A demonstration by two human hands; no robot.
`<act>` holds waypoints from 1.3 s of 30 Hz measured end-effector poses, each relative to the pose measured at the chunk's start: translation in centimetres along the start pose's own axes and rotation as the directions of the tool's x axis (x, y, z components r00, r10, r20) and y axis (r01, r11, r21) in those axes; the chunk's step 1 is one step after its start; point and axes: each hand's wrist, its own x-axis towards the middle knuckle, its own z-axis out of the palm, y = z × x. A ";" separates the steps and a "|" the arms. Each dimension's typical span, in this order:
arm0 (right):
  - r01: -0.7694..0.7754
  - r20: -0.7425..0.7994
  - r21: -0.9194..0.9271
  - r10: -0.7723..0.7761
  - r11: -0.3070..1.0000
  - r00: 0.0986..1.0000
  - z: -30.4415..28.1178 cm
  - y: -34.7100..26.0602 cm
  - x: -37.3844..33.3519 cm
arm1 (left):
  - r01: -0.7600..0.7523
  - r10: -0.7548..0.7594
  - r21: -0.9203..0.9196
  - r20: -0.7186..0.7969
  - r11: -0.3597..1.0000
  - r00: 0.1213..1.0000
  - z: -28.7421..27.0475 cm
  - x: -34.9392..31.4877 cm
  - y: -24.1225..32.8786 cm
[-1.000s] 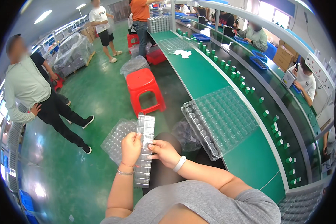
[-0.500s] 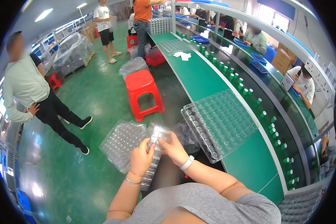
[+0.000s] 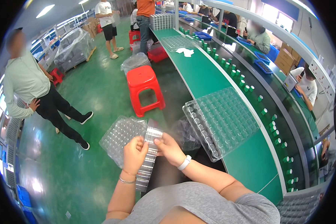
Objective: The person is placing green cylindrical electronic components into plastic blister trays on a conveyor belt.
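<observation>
The left hand (image 3: 135, 152) and right hand (image 3: 170, 150) each have their grip clamped on a long, clear, ribbed plastic piece (image 3: 148, 161), partly hidden; a white short-sleeved shirt (image 3: 103, 18) shows dark lettering (image 3: 108, 8).

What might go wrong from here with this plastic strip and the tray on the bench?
Your left hand and right hand hold the strip in its upper half, so it might bend or slip. The tray seems to overhang the bench, so a bump could tip it off.

The green bench (image 3: 246, 160) carries clear trays (image 3: 227, 119) and a crumpled white item (image 3: 185, 52).
</observation>
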 end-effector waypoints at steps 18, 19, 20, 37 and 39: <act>-0.061 0.062 -0.139 0.070 0.988 0.996 0.0 3.4 1.1 | -0.012 0.033 0.222 -0.089 0.975 0.995 0.3 0.4 -0.5; -0.063 0.060 -0.143 0.072 0.988 0.996 0.1 3.3 1.1 | -0.007 0.020 0.187 -0.068 0.982 0.998 0.1 0.6 -0.9; -0.065 0.057 -0.148 0.074 0.987 0.996 0.3 3.1 1.0 | -0.001 0.008 0.151 -0.045 0.988 0.999 0.0 0.7 -1.2; -0.070 -0.082 -0.021 0.068 0.997 0.994 1.8 3.3 0.9 | 0.037 -0.023 0.257 -0.059 0.966 0.998 0.5 2.2 -2.0; -0.040 -0.107 -0.015 0.038 0.999 0.994 1.2 3.4 1.1 | 0.029 -0.010 0.258 -0.074 0.966 0.997 1.1 2.6 -2.3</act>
